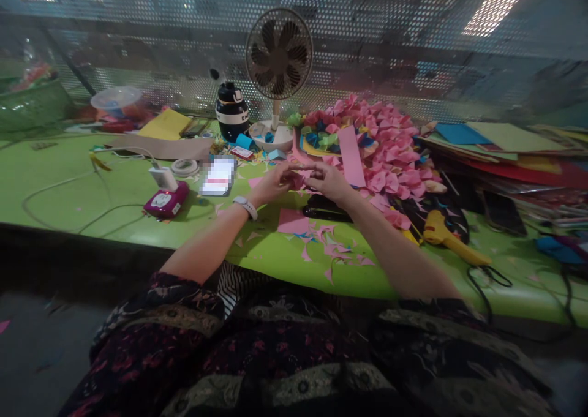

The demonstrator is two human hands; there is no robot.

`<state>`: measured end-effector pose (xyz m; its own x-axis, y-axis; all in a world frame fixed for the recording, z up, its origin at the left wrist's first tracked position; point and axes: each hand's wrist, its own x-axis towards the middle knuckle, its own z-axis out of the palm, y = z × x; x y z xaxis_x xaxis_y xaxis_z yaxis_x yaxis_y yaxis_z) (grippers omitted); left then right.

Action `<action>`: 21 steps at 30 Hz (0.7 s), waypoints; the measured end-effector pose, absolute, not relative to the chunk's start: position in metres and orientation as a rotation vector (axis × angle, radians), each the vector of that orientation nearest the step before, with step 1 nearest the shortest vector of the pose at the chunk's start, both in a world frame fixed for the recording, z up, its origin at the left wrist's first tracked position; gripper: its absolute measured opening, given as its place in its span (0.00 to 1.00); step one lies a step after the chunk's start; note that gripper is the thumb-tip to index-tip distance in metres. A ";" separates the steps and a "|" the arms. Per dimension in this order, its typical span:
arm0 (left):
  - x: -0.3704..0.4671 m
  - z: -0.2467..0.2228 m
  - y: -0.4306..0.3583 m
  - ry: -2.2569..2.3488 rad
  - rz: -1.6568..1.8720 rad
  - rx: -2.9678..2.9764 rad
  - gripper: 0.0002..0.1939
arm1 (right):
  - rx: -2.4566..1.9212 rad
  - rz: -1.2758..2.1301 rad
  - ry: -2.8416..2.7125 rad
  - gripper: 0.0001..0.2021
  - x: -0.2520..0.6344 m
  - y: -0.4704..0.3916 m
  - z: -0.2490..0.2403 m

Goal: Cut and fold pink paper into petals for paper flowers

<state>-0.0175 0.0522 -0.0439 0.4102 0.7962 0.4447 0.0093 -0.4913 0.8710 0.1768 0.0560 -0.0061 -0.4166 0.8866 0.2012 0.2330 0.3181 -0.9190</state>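
Over the middle of the green table, my left hand (274,183) and my right hand (327,182) meet at the fingertips. Between them is a small piece of pink paper (299,180), pinched by both and partly covered by my fingers. Under my right wrist lies a black tool (326,209), perhaps scissors or a stapler; its kind is unclear. A square of pink paper (293,221) rests just in front of my hands, with pink paper scraps (331,245) around it. Behind my right hand stands a pink paper strip (351,157) against a heap of folded pink paper pieces (390,141).
A phone (218,176) and a purple power socket (166,200) with cables lie left. A fan (279,52) and a black bottle (232,112) stand behind. To the right are a yellow glue gun (454,239), a dark phone (504,212) and stacked coloured sheets (519,136).
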 end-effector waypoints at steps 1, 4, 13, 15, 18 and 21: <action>-0.018 -0.044 0.052 0.687 1.177 1.820 0.21 | -0.998 1.109 -1.846 0.17 0.177 0.056 -0.007; -0.018 -0.044 0.051 0.660 1.195 1.822 0.21 | -1.008 1.102 -1.839 0.18 0.177 0.058 -0.008; -0.017 -0.039 0.049 0.833 1.376 2.036 0.14 | -1.013 1.095 -1.803 0.22 0.175 0.057 -0.008; -0.020 -0.039 0.051 0.955 1.449 2.166 0.09 | -1.012 1.115 -1.771 0.22 0.175 0.056 -0.007; -0.025 -0.037 0.053 1.015 1.440 2.376 0.06 | -0.996 1.099 -1.769 0.20 0.174 0.055 -0.006; -0.026 -0.033 0.051 1.006 1.356 2.511 0.06 | -0.981 1.074 -1.775 0.19 0.173 0.054 -0.004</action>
<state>-0.0262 0.0513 -0.0334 0.3794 0.6020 0.7026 0.4981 -0.7729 0.3932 0.1727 0.0536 -0.0043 -0.3585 0.9002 0.2472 0.1990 0.3324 -0.9219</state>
